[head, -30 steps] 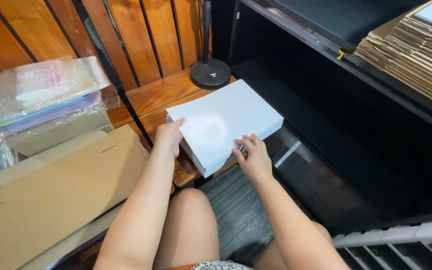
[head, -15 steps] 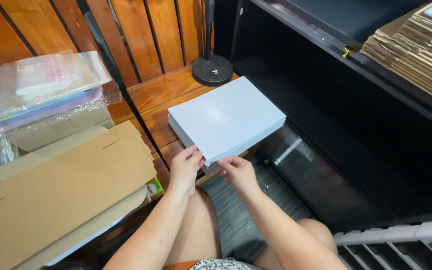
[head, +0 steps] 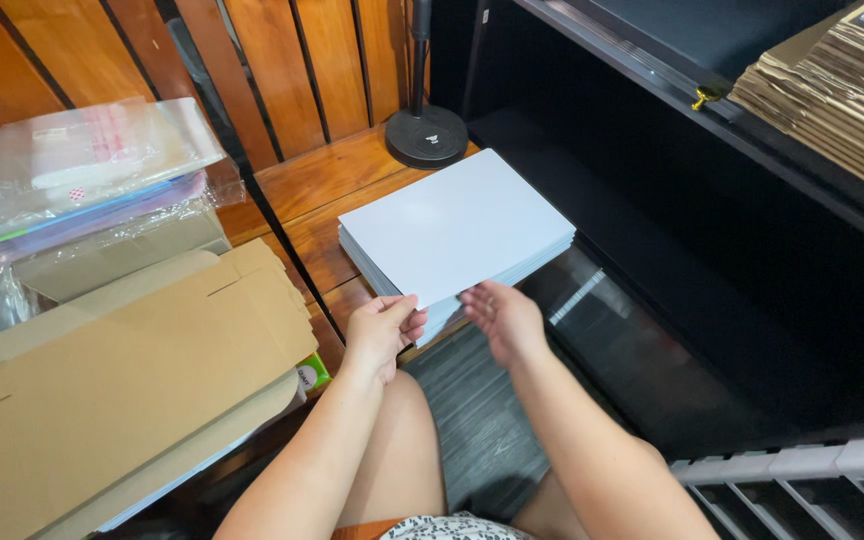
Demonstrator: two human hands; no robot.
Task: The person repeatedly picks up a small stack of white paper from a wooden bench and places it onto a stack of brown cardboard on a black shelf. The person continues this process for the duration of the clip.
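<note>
Left hand (head: pixel 384 328) pinches the near edge of our white paper stack (head: pixel 455 232) on the wooden worktop (head: pixel 324 195); our right hand (head: pixel 504 318) sits loosely open beside it, touching that edge

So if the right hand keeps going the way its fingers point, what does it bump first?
Probably the stack of white sheets: the right hand points at its near edge, almost touching, though depth is hard to judge.

White sheet stack (head: pixel 452 225), tan flattened carton (head: pixel 102 390), reddish-brown wooden slats (head: pixel 282 60).
</note>
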